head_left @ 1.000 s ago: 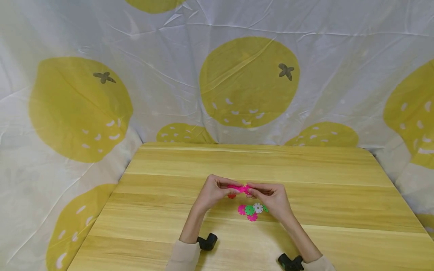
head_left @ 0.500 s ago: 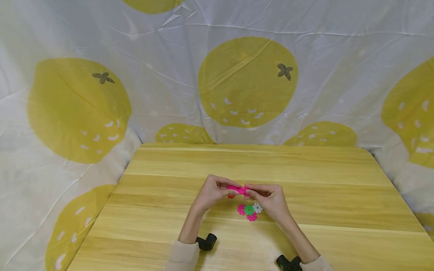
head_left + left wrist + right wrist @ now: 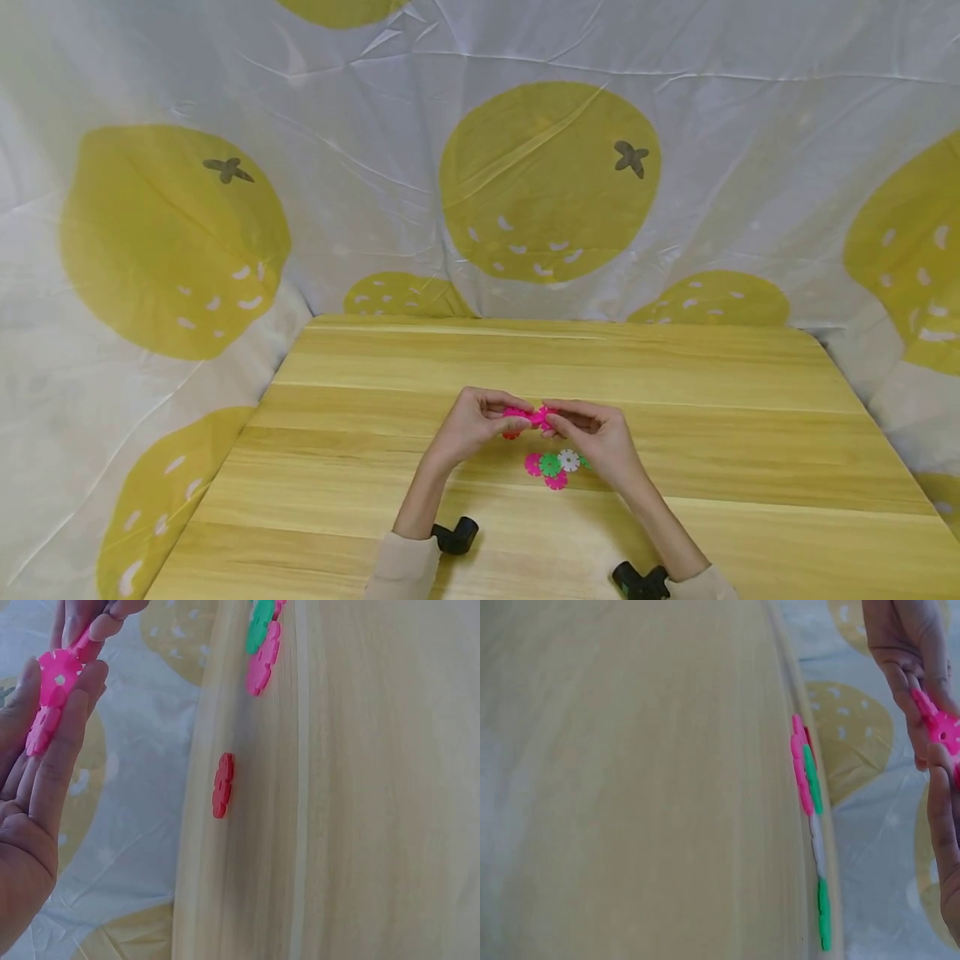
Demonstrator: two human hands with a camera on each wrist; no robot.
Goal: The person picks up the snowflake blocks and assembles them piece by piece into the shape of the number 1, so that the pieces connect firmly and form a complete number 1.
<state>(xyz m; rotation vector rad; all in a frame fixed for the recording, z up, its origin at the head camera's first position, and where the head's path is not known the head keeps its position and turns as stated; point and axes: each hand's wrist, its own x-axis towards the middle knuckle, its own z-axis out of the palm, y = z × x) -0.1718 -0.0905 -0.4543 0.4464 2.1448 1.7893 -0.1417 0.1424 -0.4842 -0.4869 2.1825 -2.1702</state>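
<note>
Above the middle of the table, my left hand (image 3: 468, 427) and right hand (image 3: 606, 440) hold a small cluster of joined pink notched discs (image 3: 60, 675) between them. Left thumb and fingers pinch one end; the right ones pinch the disc at the other end. In the left wrist view one disc faces the camera, with others slotted into it at an angle; fingers cover part of them. On the tabletop below lie two pink discs (image 3: 556, 481), a green disc (image 3: 551, 465), a white disc (image 3: 569, 460) and another green disc (image 3: 824, 915), partly behind my right hand in the head view.
A red notched disc (image 3: 223, 786) lies apart on the wooden table (image 3: 337, 467), below my left hand. Black devices (image 3: 457, 536) are strapped at both wrists. A cloth (image 3: 360, 167) printed with yellow fruit hangs behind and beside the table.
Both hands keep hold of the pink discs with small shifts. My right fingers have shifted slightly on their end, and more of that disc shows now than half a second ago.
</note>
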